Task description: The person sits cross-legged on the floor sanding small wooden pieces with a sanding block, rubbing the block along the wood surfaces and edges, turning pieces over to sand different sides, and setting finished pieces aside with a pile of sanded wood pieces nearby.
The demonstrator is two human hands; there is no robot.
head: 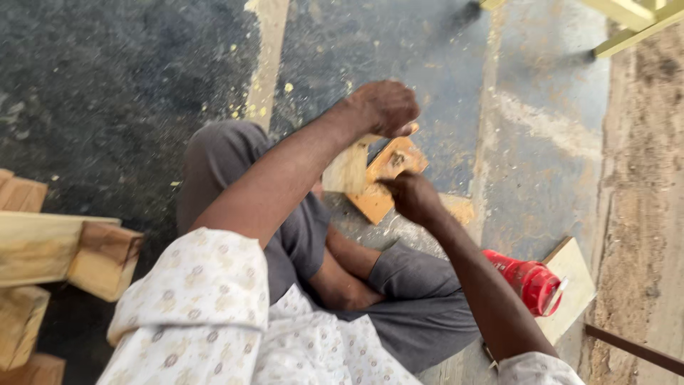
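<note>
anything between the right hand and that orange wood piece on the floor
Nothing visible. The right hand is already at the orange wood piece, while the left hand grips the pale block standing beside it.

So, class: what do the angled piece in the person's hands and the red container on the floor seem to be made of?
The angled piece looks like raw, unfinished wood: pale yellow-orange faces, matte, with sawdust strewn around it. The left hand steadies its top and the right hand touches its face. The red container seems plastic: glossy, evenly coloured, with highlights, though that is not certain.
</note>
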